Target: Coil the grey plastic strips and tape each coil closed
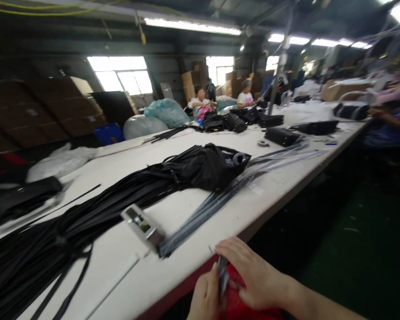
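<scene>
The left hand pinches a small dark strip. The right hand bends over its top end, but it is blurry, so I cannot tell how tight it holds. The strip is by the near edge of the white table, in front of red cloth. On the table, a metal box touches long gray strips. Past them lie black straps. Farther off are black bags and two people in white tops.

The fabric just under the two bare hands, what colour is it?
The smooth-looking fabric is bright red, showing best in the head view, the only one here.
</scene>
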{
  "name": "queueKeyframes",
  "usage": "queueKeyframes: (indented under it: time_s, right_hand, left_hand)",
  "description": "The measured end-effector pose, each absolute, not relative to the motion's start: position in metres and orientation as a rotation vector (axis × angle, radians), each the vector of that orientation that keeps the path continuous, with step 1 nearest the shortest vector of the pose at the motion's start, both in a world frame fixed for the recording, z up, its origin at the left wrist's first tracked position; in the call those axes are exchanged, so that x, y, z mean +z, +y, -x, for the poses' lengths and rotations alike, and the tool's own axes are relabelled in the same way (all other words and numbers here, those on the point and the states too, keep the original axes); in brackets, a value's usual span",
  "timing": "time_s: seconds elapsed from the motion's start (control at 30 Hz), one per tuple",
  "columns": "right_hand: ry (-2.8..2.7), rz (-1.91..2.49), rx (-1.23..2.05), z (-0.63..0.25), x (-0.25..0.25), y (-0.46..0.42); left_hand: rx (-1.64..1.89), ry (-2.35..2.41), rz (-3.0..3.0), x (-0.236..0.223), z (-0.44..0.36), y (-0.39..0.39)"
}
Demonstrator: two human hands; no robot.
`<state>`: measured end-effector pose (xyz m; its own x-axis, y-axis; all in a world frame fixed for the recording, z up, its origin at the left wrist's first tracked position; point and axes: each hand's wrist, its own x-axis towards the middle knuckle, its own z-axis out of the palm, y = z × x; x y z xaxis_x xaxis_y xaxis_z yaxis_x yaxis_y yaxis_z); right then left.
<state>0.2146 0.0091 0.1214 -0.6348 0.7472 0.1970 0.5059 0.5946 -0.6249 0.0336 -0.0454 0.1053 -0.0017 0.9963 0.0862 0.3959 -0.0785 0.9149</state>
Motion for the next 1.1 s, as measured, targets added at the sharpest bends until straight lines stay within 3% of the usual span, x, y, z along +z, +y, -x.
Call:
queueKeyframes:
  time_s: [0.13, 0.27, 0.37, 0.43, 0.53, 0.63, 0.77, 0.83, 0.9, 1.1]
  right_hand:
    - [-2.131, 0.931, 1.296, -0.199, 0.098, -0.003]
    - [-1.94, 0.786, 1.968, -0.187, 0.094, -0.018]
    - [-1.835, 0.651, 2.375, -0.193, 0.106, -0.032]
    - [-1.664, 0.651, 2.506, -0.206, 0.114, -0.031]
    - [-1.479, 0.828, 2.341, -0.231, 0.12, -0.004]
    - [-1.675, 1.053, 1.968, -0.247, 0.116, 0.035]
    - [-2.204, 1.165, 1.105, -0.251, 0.101, 0.06]
    - [-2.311, 1.101, 0.836, -0.248, 0.093, 0.055]
    - [-2.397, 0.992, 0.86, -0.243, 0.085, 0.044]
    - [-2.325, 0.961, 1.555, -0.209, 0.071, 0.009]
  left_hand:
    - [0.892, 1.111, -1.011, 0.117, -0.042, -0.042]
    - [1.208, 1.07, -0.742, 0.119, -0.045, -0.032]
    - [1.481, 1.35, -1.184, 0.103, -0.034, -0.028]
    - [1.381, 1.456, -1.671, 0.09, -0.026, -0.029]
    - [0.998, 1.459, -2.025, 0.085, -0.022, -0.033]
    - [0.729, 1.501, -1.876, 0.098, -0.026, -0.035]
    - [0.629, 1.207, -1.391, 0.114, -0.025, -0.034]
    - [0.573, 1.009, -1.177, 0.113, -0.023, -0.034]
    - [0.585, 0.863, -1.012, 0.111, -0.023, -0.035]
    - [0.981, 0.766, -0.674, 0.117, -0.029, -0.024]
